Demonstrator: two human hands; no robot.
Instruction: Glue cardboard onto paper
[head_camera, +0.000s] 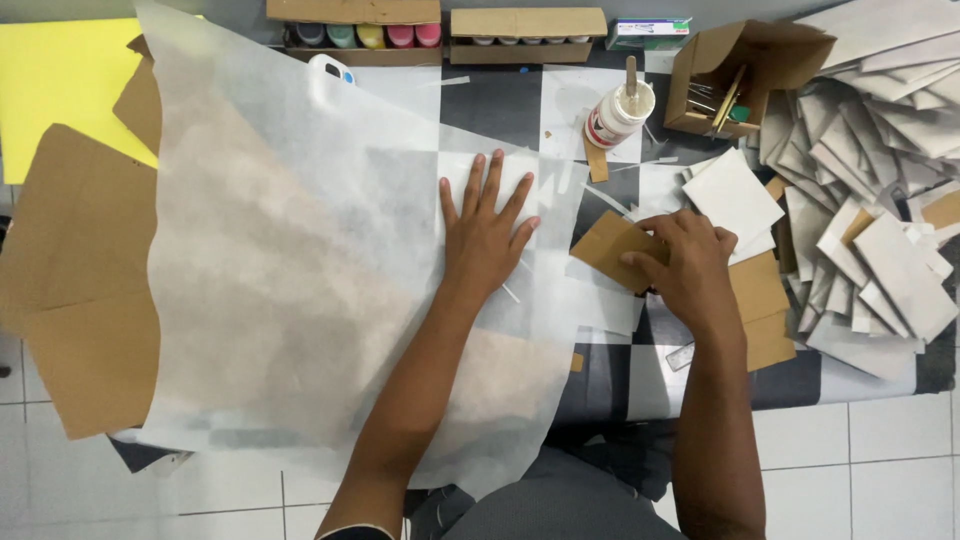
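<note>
A large sheet of thin white translucent paper (290, 260) covers most of the checkered table (500, 100) and hangs over its near edge. My left hand (487, 230) lies flat on the sheet near its right edge, fingers spread. My right hand (688, 265) grips a small brown cardboard piece (608, 245) just right of the sheet, holding it over the table. A stack of similar brown cardboard pieces (765, 310) lies under and beside that hand.
A white glue bottle (617, 112) with a stick in it stands behind. An open cardboard box (745, 70) holds sticks. A heap of white card pieces (880, 200) fills the right. Boxes of paint jars (365, 35) line the back. Big brown cardboard (80, 280) and a yellow sheet (60, 80) lie left.
</note>
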